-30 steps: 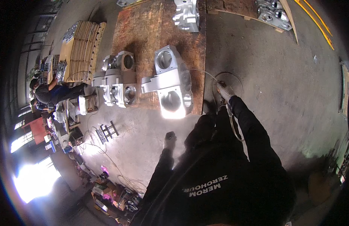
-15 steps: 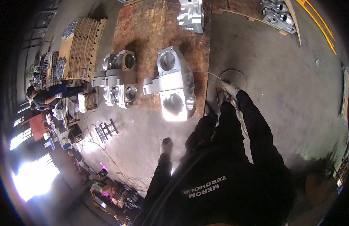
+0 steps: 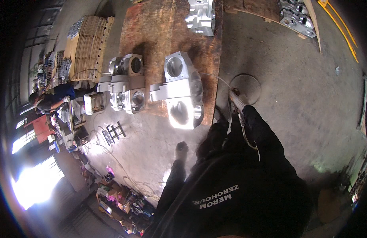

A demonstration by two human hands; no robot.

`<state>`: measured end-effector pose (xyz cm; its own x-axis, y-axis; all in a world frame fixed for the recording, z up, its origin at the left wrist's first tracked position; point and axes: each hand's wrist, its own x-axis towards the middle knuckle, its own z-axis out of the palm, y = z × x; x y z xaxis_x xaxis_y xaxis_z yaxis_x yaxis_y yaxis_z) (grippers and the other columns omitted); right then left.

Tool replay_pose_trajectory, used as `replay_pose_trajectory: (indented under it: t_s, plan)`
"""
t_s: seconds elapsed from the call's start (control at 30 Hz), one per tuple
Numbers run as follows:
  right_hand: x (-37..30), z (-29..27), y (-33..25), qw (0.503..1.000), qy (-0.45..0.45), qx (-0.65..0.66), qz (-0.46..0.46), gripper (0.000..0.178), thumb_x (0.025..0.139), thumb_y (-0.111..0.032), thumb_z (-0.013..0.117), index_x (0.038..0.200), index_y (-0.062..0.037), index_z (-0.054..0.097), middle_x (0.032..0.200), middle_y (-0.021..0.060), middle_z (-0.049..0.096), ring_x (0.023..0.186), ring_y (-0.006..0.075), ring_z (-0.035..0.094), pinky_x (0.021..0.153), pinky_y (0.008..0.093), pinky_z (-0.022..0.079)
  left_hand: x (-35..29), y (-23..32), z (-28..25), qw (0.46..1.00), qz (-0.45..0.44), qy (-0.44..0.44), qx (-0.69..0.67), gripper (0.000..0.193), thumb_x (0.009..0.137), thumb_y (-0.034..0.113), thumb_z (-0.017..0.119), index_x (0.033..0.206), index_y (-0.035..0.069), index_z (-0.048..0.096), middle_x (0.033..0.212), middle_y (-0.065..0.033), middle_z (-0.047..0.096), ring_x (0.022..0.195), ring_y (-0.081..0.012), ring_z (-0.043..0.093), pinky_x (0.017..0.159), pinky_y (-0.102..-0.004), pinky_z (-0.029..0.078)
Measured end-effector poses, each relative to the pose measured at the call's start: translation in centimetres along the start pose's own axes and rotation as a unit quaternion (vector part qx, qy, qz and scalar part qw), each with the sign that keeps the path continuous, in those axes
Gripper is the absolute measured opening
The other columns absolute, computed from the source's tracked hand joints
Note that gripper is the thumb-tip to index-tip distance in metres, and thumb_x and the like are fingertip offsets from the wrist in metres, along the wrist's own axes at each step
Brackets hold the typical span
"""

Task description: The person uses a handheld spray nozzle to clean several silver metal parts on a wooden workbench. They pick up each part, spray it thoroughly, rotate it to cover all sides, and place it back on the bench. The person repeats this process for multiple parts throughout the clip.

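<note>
My right hand, in a pale glove, is closed around a hand tool with an air hose hanging from it. A long thin tube runs left from this tool to the side of a large silver metal casting; where its tip ends is hard to see. The casting has two big round bores and lies on a worn brown wooden board. Well apart from it, my left hand hangs low with curled fingers. Whatever may be inside them is too small and dark to make out.
More castings stand left on the board, another casting at its far end. A step stool and loose hoses lie on the floor. A co-worker is at far left, beside stacked cardboard. A yellow rail stands far right.
My left hand has shifted slightly right and up. My right hand has come slightly down, and the tool's hose now shows along my sleeve. The castings keep their places on the board.
</note>
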<state>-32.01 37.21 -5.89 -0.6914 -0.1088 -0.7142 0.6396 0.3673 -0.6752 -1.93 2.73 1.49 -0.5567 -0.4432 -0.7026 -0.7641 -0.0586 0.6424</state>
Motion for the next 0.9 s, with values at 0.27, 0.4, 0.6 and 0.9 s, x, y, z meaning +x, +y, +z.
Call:
replay_pose_trajectory:
  t_s: [0.27, 0.4, 0.6, 0.9]
  plan:
    - [-2.3, -0.6, -4.0, 0.994, -0.046, 0.031, 0.092, 0.043, 0.098, -0.047, 0.047, 0.099, -0.0055, 0.061, 0.082, 0.0088, 0.067, 0.082, 0.0226, 0.067, 0.070, 0.0350, 0.051, -0.8, -0.1, 0.0, 0.999, -0.014, 0.017, -0.033, 0.025, 0.086, 0.004, 0.063, 0.111, 0.006, 0.063, 0.096, -0.0027, 0.065, 0.084, -0.0112, 0.060, 0.072, -0.0266, 0.052]
    - [-0.8, -0.6, -2.2, 0.998, 0.022, -0.054, -0.034, 0.050, 0.095, -0.053, 0.051, 0.090, -0.0055, 0.063, 0.071, 0.0072, 0.063, 0.067, 0.0210, 0.063, 0.059, 0.0361, 0.048, -0.8, 1.7, 1.0, 0.999, -0.037, 0.009, -0.030, 0.025, 0.087, 0.005, 0.063, 0.112, 0.006, 0.063, 0.095, -0.0027, 0.065, 0.082, -0.0112, 0.060, 0.071, -0.0270, 0.052]
    - [-0.6, -1.8, -2.5, 0.999, 0.041, 0.016, 0.028, 0.057, 0.092, -0.060, 0.054, 0.079, -0.0056, 0.063, 0.064, 0.0022, 0.060, 0.053, 0.0156, 0.055, 0.050, 0.0339, 0.042, 0.2, 0.0, 0.1, 1.000, -0.002, 0.011, 0.003, 0.024, 0.087, 0.005, 0.062, 0.112, 0.006, 0.063, 0.095, -0.0028, 0.065, 0.079, -0.0115, 0.061, 0.070, -0.0273, 0.052]
    - [1.4, -0.4, -1.3, 0.991, 0.013, 0.103, 0.078, 0.054, 0.091, -0.059, 0.059, 0.075, -0.0077, 0.060, 0.064, 0.0017, 0.057, 0.050, 0.0155, 0.052, 0.045, 0.0329, 0.042, 0.8, 0.5, 0.0, 0.999, 0.003, 0.004, 0.034, 0.028, 0.086, 0.012, 0.067, 0.112, 0.004, 0.063, 0.097, -0.0046, 0.066, 0.083, -0.0148, 0.062, 0.072, -0.0298, 0.053]
